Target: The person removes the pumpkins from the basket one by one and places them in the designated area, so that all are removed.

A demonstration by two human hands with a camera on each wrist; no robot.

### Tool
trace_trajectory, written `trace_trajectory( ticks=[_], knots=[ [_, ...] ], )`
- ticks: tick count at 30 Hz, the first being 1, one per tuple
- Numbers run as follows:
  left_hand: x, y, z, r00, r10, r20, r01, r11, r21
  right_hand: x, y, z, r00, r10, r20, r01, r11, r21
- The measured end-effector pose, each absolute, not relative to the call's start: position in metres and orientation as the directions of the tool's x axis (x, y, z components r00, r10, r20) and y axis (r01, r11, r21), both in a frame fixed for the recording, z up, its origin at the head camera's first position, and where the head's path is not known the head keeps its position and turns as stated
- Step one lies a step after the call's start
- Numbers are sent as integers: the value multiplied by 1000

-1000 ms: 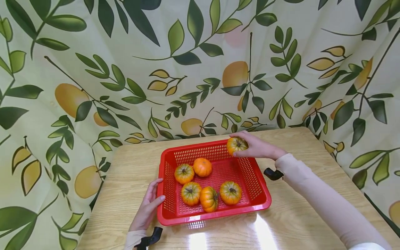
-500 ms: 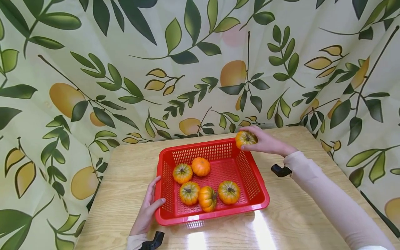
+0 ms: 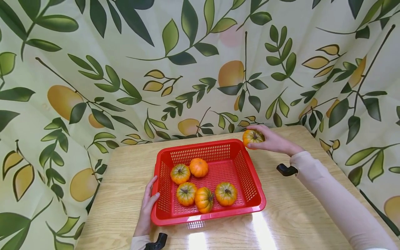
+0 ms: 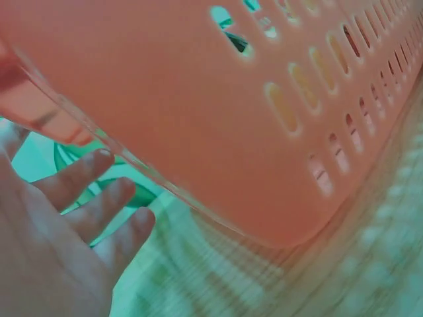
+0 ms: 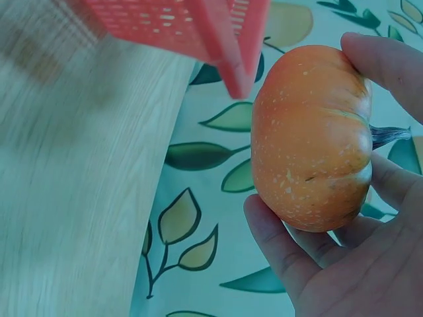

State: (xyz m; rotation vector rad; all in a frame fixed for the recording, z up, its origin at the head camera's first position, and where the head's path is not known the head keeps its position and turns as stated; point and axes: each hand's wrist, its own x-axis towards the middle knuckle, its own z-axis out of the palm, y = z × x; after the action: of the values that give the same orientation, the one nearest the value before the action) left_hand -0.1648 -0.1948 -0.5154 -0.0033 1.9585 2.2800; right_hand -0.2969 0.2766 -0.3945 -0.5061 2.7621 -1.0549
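Note:
A small orange pumpkin [image 3: 252, 138] with green streaks is in my right hand [image 3: 275, 139], just outside the far right corner of a red plastic basket [image 3: 231, 211]. In the right wrist view, fingers and thumb grip the pumpkin [image 5: 310, 139] around its sides, its dark stem facing the palm. My left hand [image 3: 145, 210] is at the basket's left side, thumb near the rim. Its fingers look straight and spread in the left wrist view, beside the basket wall [image 4: 165, 99]; contact is hard to tell. Several pumpkins lie inside the basket, among them a plainer orange pumpkin [image 3: 199, 167].
The basket stands on a light wooden table [image 3: 125, 173]. A leaf-and-fruit patterned cloth [image 3: 200, 69] hangs behind the table and along both sides. Black wrist-worn pieces stick out near each sleeve, such as the right one [image 3: 286, 169].
My right hand has carried its pumpkin rightward, from above the basket's far right corner to outside the rim. The left hand stays at the basket's left side; the other pumpkins keep their places.

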Motion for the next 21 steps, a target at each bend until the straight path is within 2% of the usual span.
trace_trajectory(
  ticks=[13, 21],
  knots=[
    [-165, -192, -519, -993, 60, -104, -111, -141, 984, -297, 294, -405, -940, -340, -21, -247, 723, -646],
    [-165, -192, -518, -991, 47, -123, -128, -126, 984, -297, 297, -416, -938, -342, -58, -215, 705, -676]
  ],
)
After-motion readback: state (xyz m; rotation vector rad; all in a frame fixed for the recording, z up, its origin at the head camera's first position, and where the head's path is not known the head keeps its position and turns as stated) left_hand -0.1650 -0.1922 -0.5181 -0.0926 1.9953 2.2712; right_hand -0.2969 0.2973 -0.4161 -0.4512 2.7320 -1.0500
